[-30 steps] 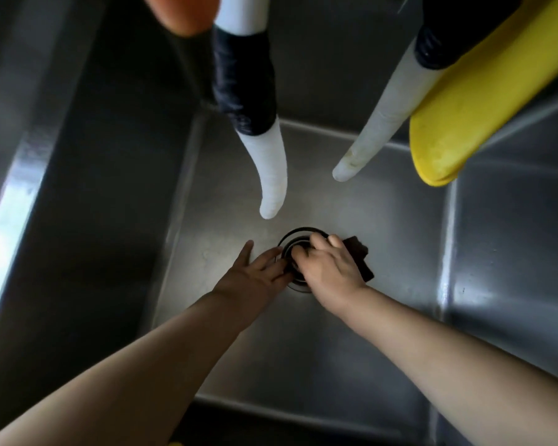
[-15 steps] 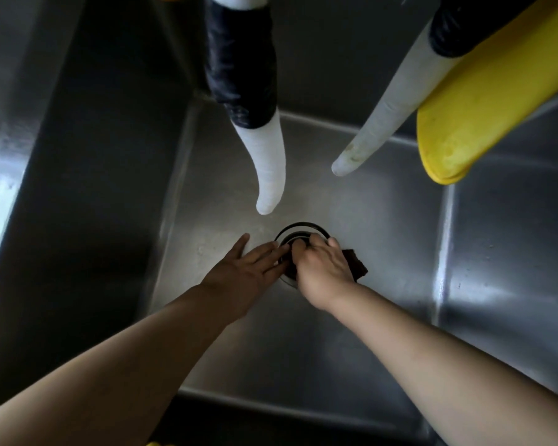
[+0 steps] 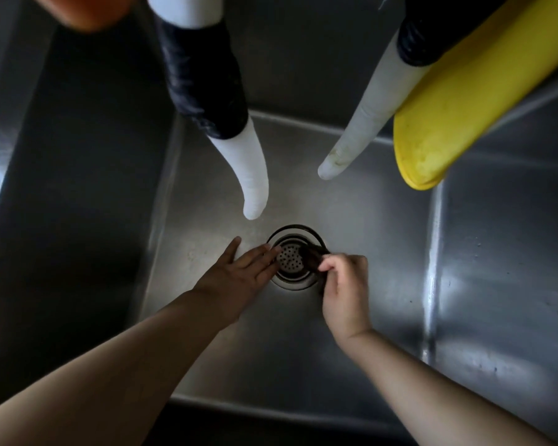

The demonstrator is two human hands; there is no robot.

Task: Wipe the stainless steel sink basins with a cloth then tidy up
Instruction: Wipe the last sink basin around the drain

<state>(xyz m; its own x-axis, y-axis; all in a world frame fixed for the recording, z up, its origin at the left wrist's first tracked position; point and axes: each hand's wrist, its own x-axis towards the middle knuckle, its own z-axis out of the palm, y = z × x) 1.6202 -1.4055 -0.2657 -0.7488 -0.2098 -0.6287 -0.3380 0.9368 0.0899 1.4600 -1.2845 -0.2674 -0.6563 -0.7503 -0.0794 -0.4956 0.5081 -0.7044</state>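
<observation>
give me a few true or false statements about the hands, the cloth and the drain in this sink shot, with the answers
1. The right hand grips a dark cloth at the edge of the drain strainer. True.
2. The left hand is curled into a fist around the cloth. False: its fingers lie straight, flat on the basin floor, tips at the strainer's rim.
3. The perforated strainer is fully covered by the hands. False: its holes show between them.
4. Two white hose ends hang above the basin. True.
5. A yellow object lies on the basin floor beside the drain. False: it is at the upper right, over the basin's edge.
</observation>
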